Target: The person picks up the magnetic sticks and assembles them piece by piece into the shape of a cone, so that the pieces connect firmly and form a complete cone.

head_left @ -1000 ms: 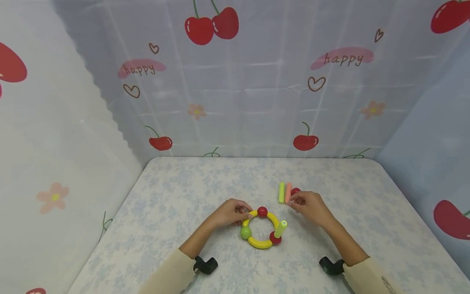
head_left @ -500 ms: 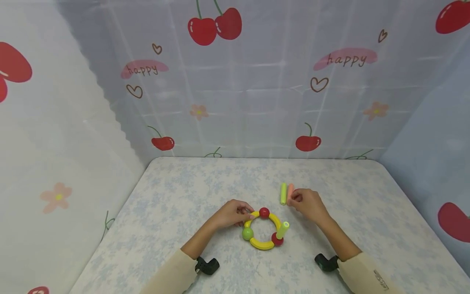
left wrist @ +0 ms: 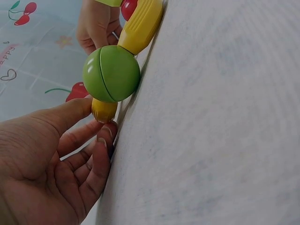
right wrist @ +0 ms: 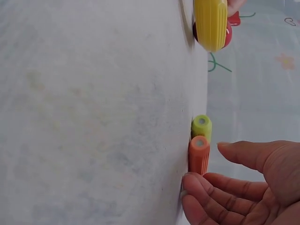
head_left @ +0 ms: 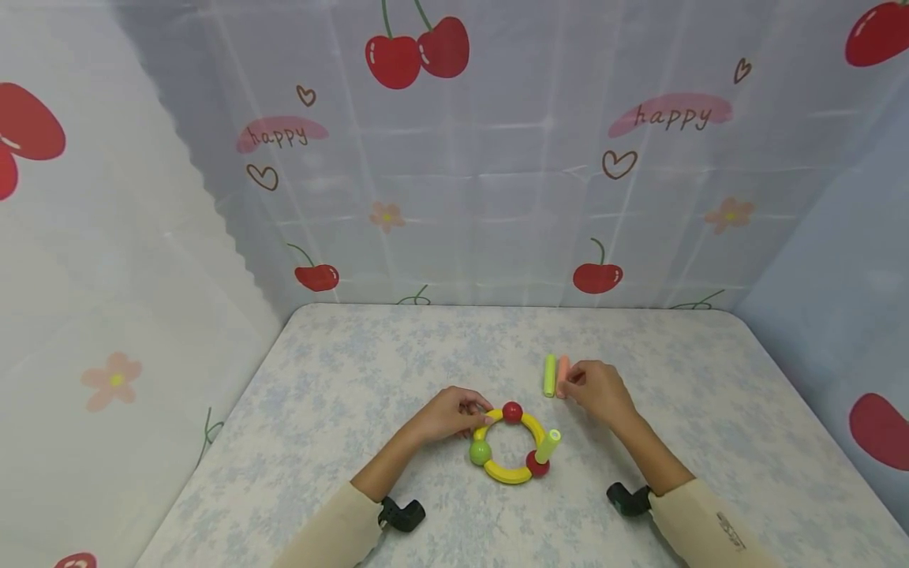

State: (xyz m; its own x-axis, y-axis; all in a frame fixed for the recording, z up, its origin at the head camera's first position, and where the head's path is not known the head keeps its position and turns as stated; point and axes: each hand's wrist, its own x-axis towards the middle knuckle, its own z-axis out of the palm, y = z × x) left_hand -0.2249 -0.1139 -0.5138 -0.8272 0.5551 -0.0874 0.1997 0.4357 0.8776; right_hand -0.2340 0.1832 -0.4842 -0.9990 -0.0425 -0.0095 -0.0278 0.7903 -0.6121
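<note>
A ring of yellow curved pieces and balls lies on the table, with a green ball at its left and red balls at the top and lower right. A light-green stick stands tilted on the lower-right red ball. My left hand pinches the yellow piece beside the green ball between thumb and fingers. My right hand has its fingertips against the orange stick, its thumb apart from it.
Another light-green stick lies close to the left of the orange one. The table has a pale blue floral cover. A printed curtain stands behind its back edge.
The right hand has shifted slightly and its fingers have come to the orange stick. A red ball seen beside that stick earlier is out of sight. My left hand keeps its hold.
</note>
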